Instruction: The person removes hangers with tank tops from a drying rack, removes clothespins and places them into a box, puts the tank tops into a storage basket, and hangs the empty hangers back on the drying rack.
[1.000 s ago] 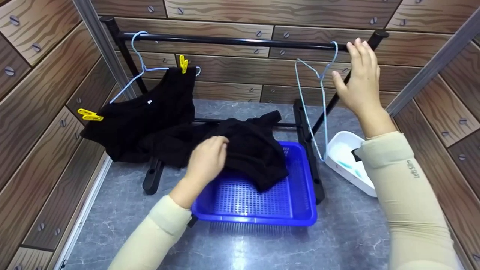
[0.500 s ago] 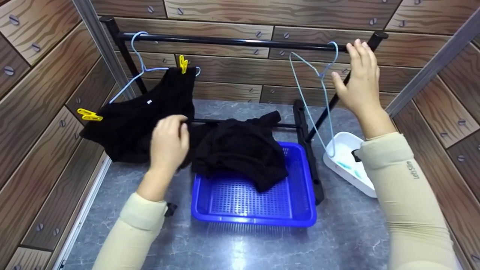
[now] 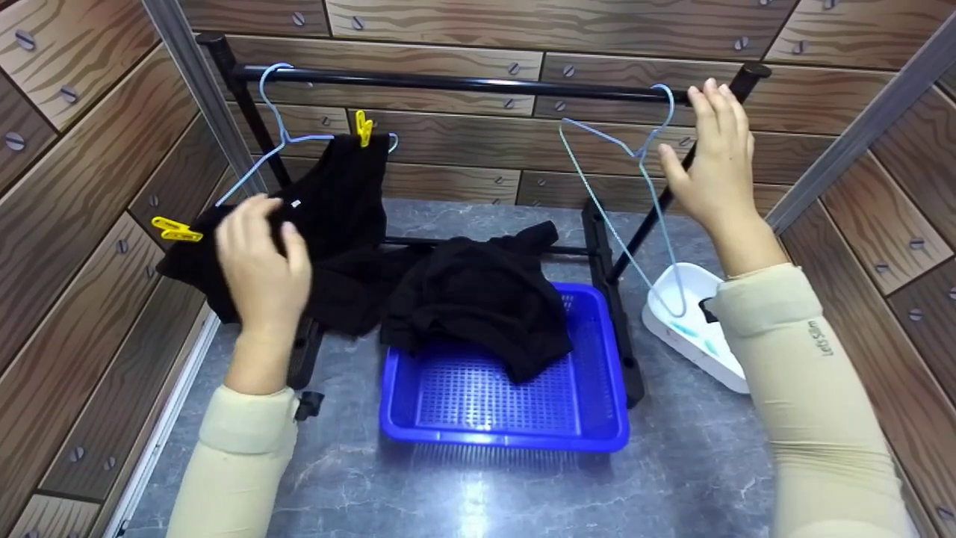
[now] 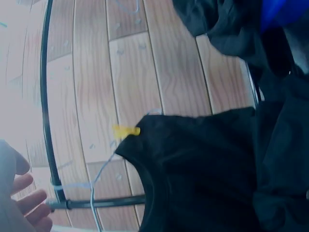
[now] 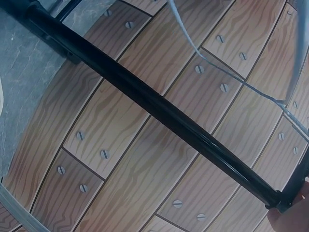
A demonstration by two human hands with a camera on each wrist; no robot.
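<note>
Pegs (image 3: 364, 128), yellow, slim, two: one at either shoulder of the black garment (image 3: 340, 194), soft matt cloth, round-necked, on the first of two pale blue hangers (image 3: 250, 172), thin-armed, hooked over the smooth black rail (image 3: 463, 82). Left hand (image 3: 261, 276), loosely bent, grasping nothing, over that garment; contact cannot be told. Crumpled black cloth (image 3: 485, 299), draped partly over the blue basket (image 3: 504, 439), one, oblong, perforated; whether it joins the hung garment is unclear. Second hanger (image 3: 641, 153), hooked near the rail's right end. White container (image 3: 694, 360), one, round-cornered. Right hand (image 3: 713, 168), released, fingers extended at the rail's end.
</note>
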